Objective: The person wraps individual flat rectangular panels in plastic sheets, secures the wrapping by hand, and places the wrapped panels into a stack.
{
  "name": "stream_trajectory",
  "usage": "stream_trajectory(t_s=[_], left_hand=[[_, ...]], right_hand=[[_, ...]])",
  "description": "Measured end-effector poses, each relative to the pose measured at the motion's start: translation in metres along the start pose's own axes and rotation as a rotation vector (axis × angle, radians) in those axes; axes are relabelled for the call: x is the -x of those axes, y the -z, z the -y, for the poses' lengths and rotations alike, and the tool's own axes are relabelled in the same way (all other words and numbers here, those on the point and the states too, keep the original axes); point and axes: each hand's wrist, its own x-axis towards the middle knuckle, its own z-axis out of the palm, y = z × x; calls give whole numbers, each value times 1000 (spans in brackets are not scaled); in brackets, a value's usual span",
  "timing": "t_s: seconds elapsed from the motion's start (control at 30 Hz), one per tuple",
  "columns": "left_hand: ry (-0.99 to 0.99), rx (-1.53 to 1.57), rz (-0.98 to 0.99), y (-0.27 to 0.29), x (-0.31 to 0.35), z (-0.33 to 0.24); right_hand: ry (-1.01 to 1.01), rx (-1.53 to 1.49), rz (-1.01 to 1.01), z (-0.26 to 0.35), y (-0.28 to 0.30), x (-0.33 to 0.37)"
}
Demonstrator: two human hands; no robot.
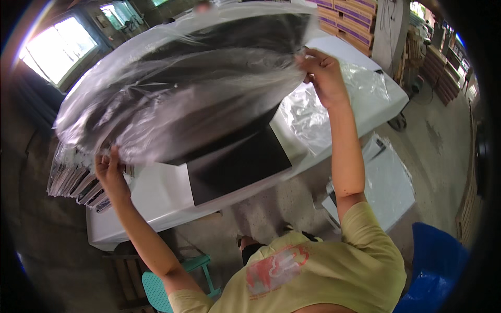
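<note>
A large clear plastic bag [182, 88] with a dark flat sheet inside is held up over a white table [156, 198]. My left hand [108, 169] grips the bag's lower left edge. My right hand [323, 70] pinches its upper right edge. A black flat sheet [237, 167] lies on the table under the raised bag. Crumpled clear plastic [318, 115] rests on the table below my right hand.
A stack of bagged flat items [73, 180] sits at the table's left end. A white box [389, 182] stands on the floor to the right, a blue bin [433, 266] at lower right, a teal stool [156, 287] below the table, stacked cartons [355, 21] at the back.
</note>
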Motion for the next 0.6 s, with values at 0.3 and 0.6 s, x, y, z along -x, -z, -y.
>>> stream_trajectory(t_s=[0.3, 0.6], left_hand=[[44, -160, 3, 15, 6, 176], [-294, -590, 141, 23, -32, 111]], right_hand=[[169, -153, -107, -130, -48, -9], [267, 696, 258, -75, -94, -17]])
